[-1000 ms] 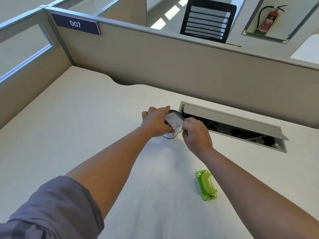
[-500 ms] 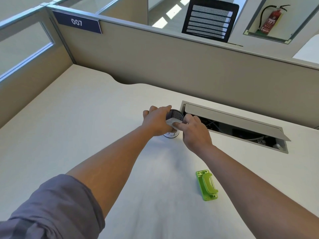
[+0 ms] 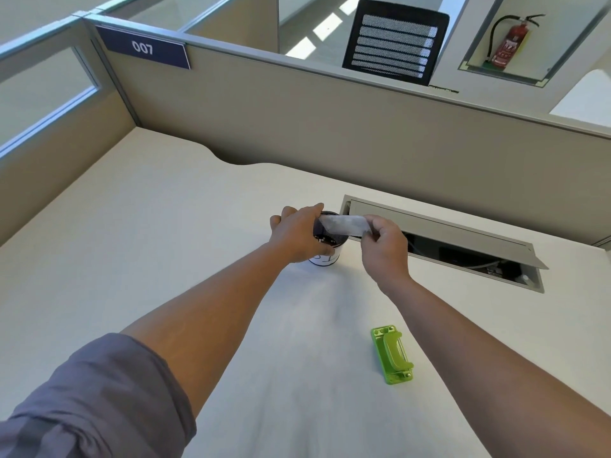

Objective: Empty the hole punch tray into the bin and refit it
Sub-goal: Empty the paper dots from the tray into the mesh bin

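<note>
A small round bin [image 3: 325,258] with a dark inside stands on the white desk [image 3: 165,259]; a few white paper dots show in it. My left hand [image 3: 297,233] is wrapped around the bin's left side. My right hand [image 3: 383,246] pinches the right end of the pale translucent hole punch tray [image 3: 344,224], which lies level across the bin's mouth. The green hole punch [image 3: 392,355] lies alone on the desk nearer to me, to the right, apart from both hands.
An open cable hatch [image 3: 443,239] with a raised flap is set in the desk just right of the bin. Beige cubicle partitions [image 3: 297,127] close off the back and left. A black mesh chair back [image 3: 395,43] shows beyond the partition.
My right hand has drawn back to the right and turned the tray from a tilted, tucked pose into a level one across the bin's mouth. My left hand stays on the bin.
</note>
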`<state>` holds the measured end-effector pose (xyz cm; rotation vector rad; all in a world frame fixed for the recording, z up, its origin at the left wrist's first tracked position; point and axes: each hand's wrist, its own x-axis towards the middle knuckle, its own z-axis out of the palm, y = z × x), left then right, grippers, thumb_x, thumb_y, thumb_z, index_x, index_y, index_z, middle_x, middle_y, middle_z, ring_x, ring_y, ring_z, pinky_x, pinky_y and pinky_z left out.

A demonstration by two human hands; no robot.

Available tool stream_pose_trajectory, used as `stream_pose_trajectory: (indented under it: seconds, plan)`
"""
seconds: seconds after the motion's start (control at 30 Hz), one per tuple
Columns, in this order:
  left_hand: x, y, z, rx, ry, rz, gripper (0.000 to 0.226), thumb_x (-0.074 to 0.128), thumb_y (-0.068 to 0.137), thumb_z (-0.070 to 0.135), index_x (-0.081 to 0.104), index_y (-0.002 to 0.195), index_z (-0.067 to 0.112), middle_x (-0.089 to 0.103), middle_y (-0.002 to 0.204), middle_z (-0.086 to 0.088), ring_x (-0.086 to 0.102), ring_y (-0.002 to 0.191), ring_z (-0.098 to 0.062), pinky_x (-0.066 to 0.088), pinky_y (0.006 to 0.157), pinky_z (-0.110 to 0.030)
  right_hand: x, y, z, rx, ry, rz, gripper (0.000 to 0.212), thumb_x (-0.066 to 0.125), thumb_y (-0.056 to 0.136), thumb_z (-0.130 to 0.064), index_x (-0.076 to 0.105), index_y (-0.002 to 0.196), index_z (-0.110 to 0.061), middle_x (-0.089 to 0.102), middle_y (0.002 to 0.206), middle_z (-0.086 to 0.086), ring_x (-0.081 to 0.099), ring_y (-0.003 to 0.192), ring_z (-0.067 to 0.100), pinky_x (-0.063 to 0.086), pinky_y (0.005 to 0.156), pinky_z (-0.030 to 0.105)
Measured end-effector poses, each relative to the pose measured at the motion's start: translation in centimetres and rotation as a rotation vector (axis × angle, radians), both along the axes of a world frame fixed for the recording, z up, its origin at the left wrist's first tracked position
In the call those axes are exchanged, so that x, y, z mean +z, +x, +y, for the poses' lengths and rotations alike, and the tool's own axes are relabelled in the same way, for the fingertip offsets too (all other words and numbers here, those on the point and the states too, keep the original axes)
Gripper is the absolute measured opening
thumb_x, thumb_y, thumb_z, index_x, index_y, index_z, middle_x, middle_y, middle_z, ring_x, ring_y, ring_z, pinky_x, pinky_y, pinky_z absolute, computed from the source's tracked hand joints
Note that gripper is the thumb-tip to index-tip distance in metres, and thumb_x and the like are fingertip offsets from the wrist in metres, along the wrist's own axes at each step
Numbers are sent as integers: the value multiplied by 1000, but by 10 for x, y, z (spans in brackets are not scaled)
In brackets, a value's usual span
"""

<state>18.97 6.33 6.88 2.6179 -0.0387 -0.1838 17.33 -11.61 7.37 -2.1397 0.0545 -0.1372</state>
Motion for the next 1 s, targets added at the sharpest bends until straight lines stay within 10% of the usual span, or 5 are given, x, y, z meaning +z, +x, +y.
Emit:
stream_pose_trajectory:
  seconds: [0.2, 0.47, 0.73, 1.0]
  plan:
    - [6, -3, -2, 0, 10, 15, 64, 81, 66, 54, 47, 115, 30, 59, 105, 11, 42, 113, -27, 27, 79, -40, 10, -4, 1, -187, 495, 262, 19, 61, 94, -2, 69, 96, -19, 63, 82, -2, 56, 74, 16, 57, 75, 31]
    - [11, -13, -6, 13, -80, -7, 109, 82, 66, 62, 28, 154, 29, 28, 162, 6, 24, 144, -27, 25, 111, -47, 14, -12, -3, -287, 726, 351, 25, 56, 88, 10, 65, 100, -10, 65, 92, 9, 56, 74, 19, 58, 75, 30]
    - [19, -29, -32, -33, -307, -453, 21, 72, 88, 29, 72, 107, 18, 66, 108, 2, 56, 98, -21, 50, 87, -38, 13, -23, 1, -217, 877, 380, 24, 59, 92, 6, 61, 115, -2, 64, 101, 15, 61, 74, 19, 58, 72, 30]
    - [17, -35, -37, -50, -276, -494, 17, 65, 94, 19, 80, 102, 16, 75, 103, 0, 61, 90, -24, 48, 77, -30, 14, -29, 7, -72, 973, 409, 38, 50, 90, 16, 71, 112, -7, 69, 92, 11, 62, 72, 18, 58, 72, 28]
